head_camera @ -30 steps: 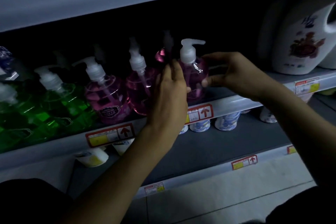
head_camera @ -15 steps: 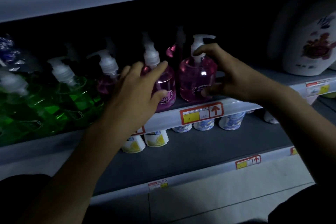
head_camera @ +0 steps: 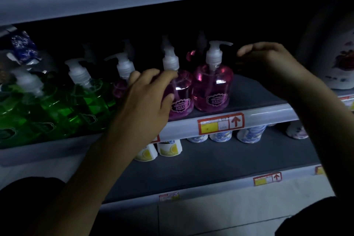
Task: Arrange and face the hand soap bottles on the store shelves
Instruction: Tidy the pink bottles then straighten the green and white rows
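Released, the right-end pink bottle [head_camera: 212, 88] stands faced at the shelf edge [head_camera: 268, 115]; my right hand [head_camera: 268, 63] hovers beside it, fingers loose, while my left hand [head_camera: 145, 101] grips the neighbouring pink bottle [head_camera: 181, 97], likely next.

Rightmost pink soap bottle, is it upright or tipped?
Upright. The rightmost pink bottle stands base-down on the shelf, pump straight above.
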The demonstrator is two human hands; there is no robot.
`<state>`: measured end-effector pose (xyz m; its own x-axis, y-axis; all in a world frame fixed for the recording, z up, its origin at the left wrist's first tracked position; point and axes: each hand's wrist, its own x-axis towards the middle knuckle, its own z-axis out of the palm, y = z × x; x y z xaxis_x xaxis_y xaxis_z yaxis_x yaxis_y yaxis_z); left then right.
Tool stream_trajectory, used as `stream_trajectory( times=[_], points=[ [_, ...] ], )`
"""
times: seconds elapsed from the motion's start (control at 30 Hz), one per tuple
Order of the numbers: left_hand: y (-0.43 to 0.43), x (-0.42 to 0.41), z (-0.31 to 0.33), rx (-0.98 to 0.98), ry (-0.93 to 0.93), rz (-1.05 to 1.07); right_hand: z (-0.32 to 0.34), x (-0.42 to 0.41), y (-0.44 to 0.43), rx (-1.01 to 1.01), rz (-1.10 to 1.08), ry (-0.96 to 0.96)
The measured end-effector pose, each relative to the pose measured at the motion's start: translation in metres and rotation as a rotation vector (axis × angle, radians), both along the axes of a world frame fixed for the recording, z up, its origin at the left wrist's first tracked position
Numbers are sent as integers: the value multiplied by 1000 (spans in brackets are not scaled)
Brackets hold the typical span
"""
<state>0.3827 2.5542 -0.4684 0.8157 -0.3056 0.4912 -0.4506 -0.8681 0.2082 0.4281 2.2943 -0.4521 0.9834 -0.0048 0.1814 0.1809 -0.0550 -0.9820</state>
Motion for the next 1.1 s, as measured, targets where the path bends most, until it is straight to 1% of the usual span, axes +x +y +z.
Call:
stream_trajectory(
  times=[0.03, 0.1, 0.17, 0.23, 0.33, 0.43, 0.47, 0.5, 0.53, 0.6, 0.63, 0.67, 0.7, 0.73, 0.77, 0.8, 0.83, 0.87, 0.93, 1.0, 1.1],
  points=[
    [4, -2, -2, 14, -19, 22, -1, 9, 0, 8, -91, 10],
    [7, -2, -7, 97, -46, 64, -3, 27, 9, 25, -128, 64],
    [5, 1, -11, 187, -64, 95, -7, 38, 24, 39, -56, 164],
    [1, 1, -14, 221, -91, 124, -9, 43, 37, -1, 15, 234],
    [-2, 2, -16, 216, -132, 144, -10, 48, 40, -4, 74, 255],
    [-2, 2, -18, 215, -145, 134, -11, 44, 38, 4, 58, 263],
    [-1, 1, -19, 195, -147, 109, -14, 41, 37, -1, 0, 245],
    [1, -1, -19, 143, -140, 80, -16, 39, 36, -20, -134, 189],
    [5, -4, -17, 58, -124, 63, -19, 34, 34, -51, -330, 92],
    [21, -10, -11, -114, -113, 79, -15, 14, 36, -148, -820, -201],
    [31, -12, -8, -147, -118, 109, -10, -2, 41, -232, -924, -390],
    [41, -13, -5, -143, -117, 142, -6, -20, 50, -354, -897, -557],
    [49, -14, -2, -125, -102, 169, -5, -37, 61, -504, -779, -670],
    [56, -13, -1, -102, -69, 181, -7, -52, 72, -655, -613, -718],
    [59, -12, 0, -80, -18, 177, -11, -63, 81, -803, -442, -698],
    [61, -11, 0, -64, 40, 159, -14, -73, 89, -927, -287, -634],
    [60, -11, -2, -54, 94, 141, -18, -76, 93, -1022, -187, -565],
    [58, -9, -5, -48, 132, 129, -22, -77, 96, -1090, -139, -510],
    [54, -9, -9, -70, 145, 119, -25, -70, 99, -1136, -126, -448],
    [51, -7, -11, -113, 114, 126, -29, -59, 103, -1135, -104, -386],
    [50, -7, -13, -99, 82, 143, -30, -49, 115, -1121, -80, -336]
  ],
)
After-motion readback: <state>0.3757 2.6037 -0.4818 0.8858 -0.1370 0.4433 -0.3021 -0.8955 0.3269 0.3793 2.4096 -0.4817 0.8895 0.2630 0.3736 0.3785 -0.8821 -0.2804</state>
